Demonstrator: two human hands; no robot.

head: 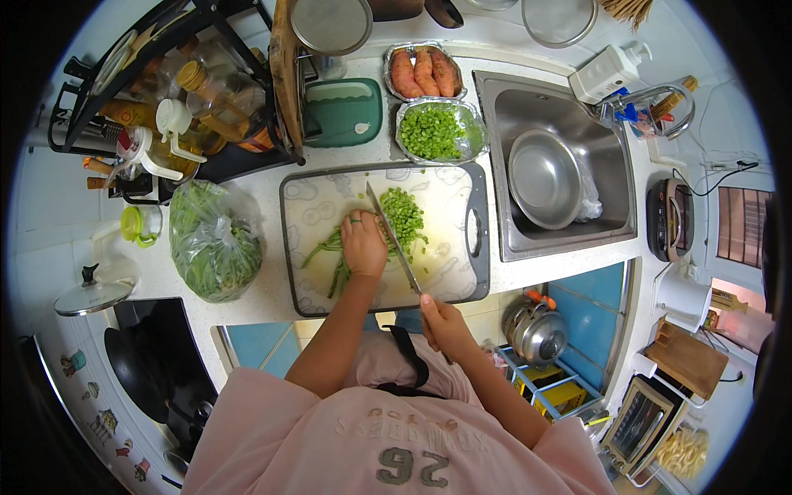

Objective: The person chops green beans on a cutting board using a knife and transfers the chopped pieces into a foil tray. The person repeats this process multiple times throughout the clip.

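My right hand [444,327] grips the handle of a kitchen knife [396,244], whose blade points away from me over the cutting board [309,185]. Pressed down beside the blade, my left hand [364,244] holds a bundle of long green beans [328,247]; their uncut ends stick out to its left. On the blade's right side lies a heap of chopped green bean pieces [403,213], with a few bits scattered nearby. Just beyond the board, a foil-lined tray [475,131] holds more chopped green pieces [430,131].
A plastic bag of leafy greens [216,247] stands left of the board. Sweet potatoes [424,73] sit in another foil tray behind. At right, the sink [504,238] holds a metal bowl [544,179]. A bottle rack [229,164] and green tray [343,114] are at back left.
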